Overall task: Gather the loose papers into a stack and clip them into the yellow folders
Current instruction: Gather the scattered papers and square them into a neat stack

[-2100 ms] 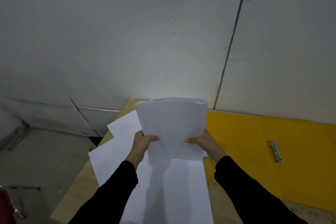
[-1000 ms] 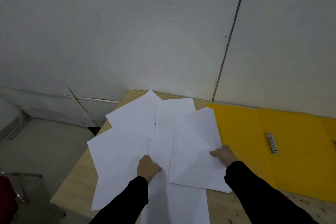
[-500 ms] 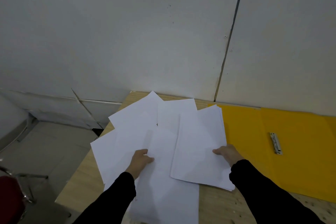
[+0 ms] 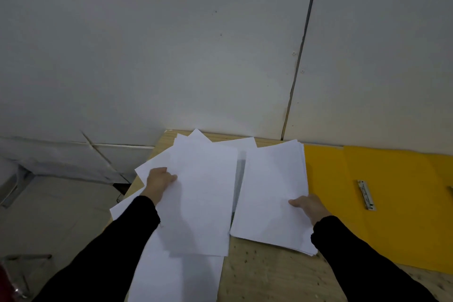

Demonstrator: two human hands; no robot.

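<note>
A stack of white papers [image 4: 272, 186] lies on the wooden table [image 4: 264, 274], beside the open yellow folder [image 4: 397, 203]. My right hand [image 4: 307, 207] holds the stack at its right edge, thumb on top. My left hand [image 4: 159, 182] grips the left edge of a white sheet [image 4: 203, 198] lifted over several loose papers [image 4: 176, 277] fanned out on the table's left part. The folder's metal clip [image 4: 365, 195] lies flat on the yellow surface, to the right of my right hand.
The table's left edge [image 4: 127, 193] drops to a grey floor, and some papers overhang it. A white panelled wall [image 4: 220, 56] stands right behind the table. A second metal clip [image 4: 450, 190] shows at the frame's right edge.
The gathered stack was set down by the folder, with my right hand staying on it. My left hand has taken hold of a loose sheet and raised it toward the stack.
</note>
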